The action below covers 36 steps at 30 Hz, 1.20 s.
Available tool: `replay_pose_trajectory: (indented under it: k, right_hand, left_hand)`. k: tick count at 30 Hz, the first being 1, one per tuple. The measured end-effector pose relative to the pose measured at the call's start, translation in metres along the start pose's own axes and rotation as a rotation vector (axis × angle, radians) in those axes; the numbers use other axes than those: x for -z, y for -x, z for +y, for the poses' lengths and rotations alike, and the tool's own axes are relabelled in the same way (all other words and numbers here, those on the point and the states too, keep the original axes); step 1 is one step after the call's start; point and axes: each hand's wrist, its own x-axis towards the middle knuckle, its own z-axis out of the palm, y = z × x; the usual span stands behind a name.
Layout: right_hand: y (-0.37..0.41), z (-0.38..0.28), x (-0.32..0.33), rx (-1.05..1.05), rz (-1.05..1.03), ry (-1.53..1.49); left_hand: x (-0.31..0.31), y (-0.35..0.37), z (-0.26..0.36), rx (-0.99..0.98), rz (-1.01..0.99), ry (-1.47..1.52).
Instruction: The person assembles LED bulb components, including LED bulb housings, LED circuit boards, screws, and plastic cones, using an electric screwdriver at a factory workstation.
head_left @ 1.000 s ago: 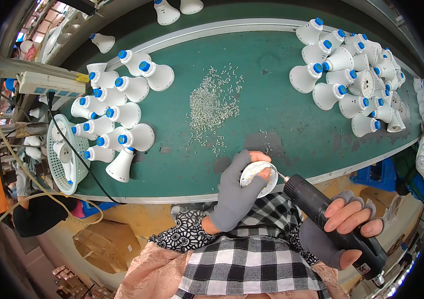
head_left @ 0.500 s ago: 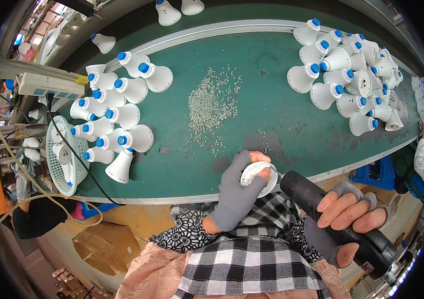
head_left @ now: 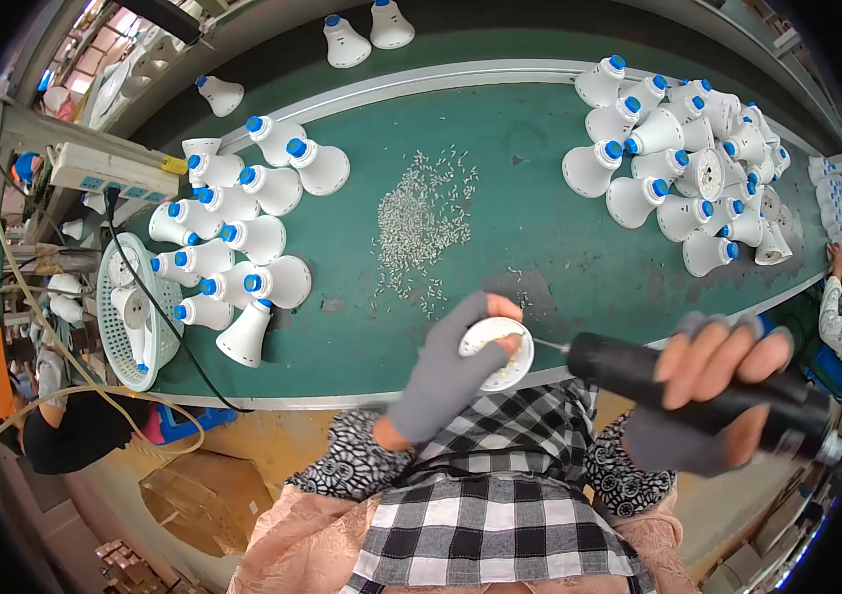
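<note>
Since the earlier frame, the right hand (head_left: pixel 708 396) has swung the black cylindrical power screwdriver (head_left: pixel 619 368) up from a downward slope to nearly level, and the left hand (head_left: pixel 446 371) has shifted slightly leftward with the round white lamp part dotted with small yellow squares (head_left: pixel 510 374). The left hand, in a grey fingerless glove, holds that part above the near edge of the green surface (head_left: pixel 540 198), its fingers at the rim and the thumb pressed on the dotted face. The right hand, gloved likewise and somewhat blurred, has its fingers wrapped round the screwdriver's body. The thin metal bit (head_left: pixel 552 346) points left and reaches the right side of the white part; whether it touches cannot be told.

Beyond the hands, a loose scatter of tiny silvery screws (head_left: pixel 416 233) lies mid-surface. White flared lamp housings with blue caps stand or lie in a left group (head_left: pixel 282 282) and a denser right group (head_left: pixel 591 170). At far left, a pale green perforated plastic basket (head_left: pixel 165 344) holds more white parts.
</note>
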Motion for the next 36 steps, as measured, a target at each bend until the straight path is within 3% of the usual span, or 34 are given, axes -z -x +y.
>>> replay_pose_trajectory:
  k: [2, 5, 7, 9, 14, 17, 21, 24, 27, 30, 32, 36]
  right_hand:
    - [-0.005, 0.002, 0.0, -0.001, 0.14, -0.013]
    - [0.008, 0.018, 0.008, -0.481, 0.035, 0.37]
    - [0.019, 0.03, 0.001, -0.753, -0.052, 0.42]
    - [0.03, 0.042, -0.007, -0.895, -0.025, 0.283]
    - [0.041, 0.059, -0.006, -0.943, 0.188, 0.053]
    - [0.049, 0.063, -0.009, -0.962, 0.225, 0.052]
    - [0.05, 0.069, -0.012, -0.964, 0.201, 0.096]
    - [0.054, 0.078, -0.011, -0.878, 0.174, 0.157]
    - [0.054, 0.08, -0.014, -0.847, 0.328, 0.007]
    - [0.057, 0.081, -0.024, -0.771, 0.404, 0.013]
    - [0.072, 0.09, -0.025, -0.672, 0.439, 0.042]
    - [0.084, 0.091, -0.037, -0.673, 0.348, 0.085]
  left_hand:
    - [0.014, 0.001, 0.013, 0.064, -0.056, 0.066]
    - [0.028, -0.002, 0.024, 0.062, -0.186, 0.028]
    - [0.034, -0.006, 0.026, 0.073, -0.265, -0.094]
    - [0.036, -0.009, 0.028, 0.032, -0.273, -0.089]
    - [0.025, -0.007, 0.027, -0.117, -0.169, -0.032]
    - [0.014, -0.001, 0.022, 0.045, -0.087, 0.222]
    - [0.025, -0.002, 0.009, 0.009, -0.033, 0.19]
    - [0.036, -0.005, 0.015, -0.021, -0.118, -0.022]
    - [0.033, -0.002, 0.029, -0.083, -0.141, 0.035]
    - [0.013, -0.002, 0.009, -0.323, 0.037, -0.073]
    - [0.001, 0.003, 0.005, -0.198, 0.102, 0.009]
    - [-0.007, 0.009, 0.021, 0.043, 0.257, 0.18]
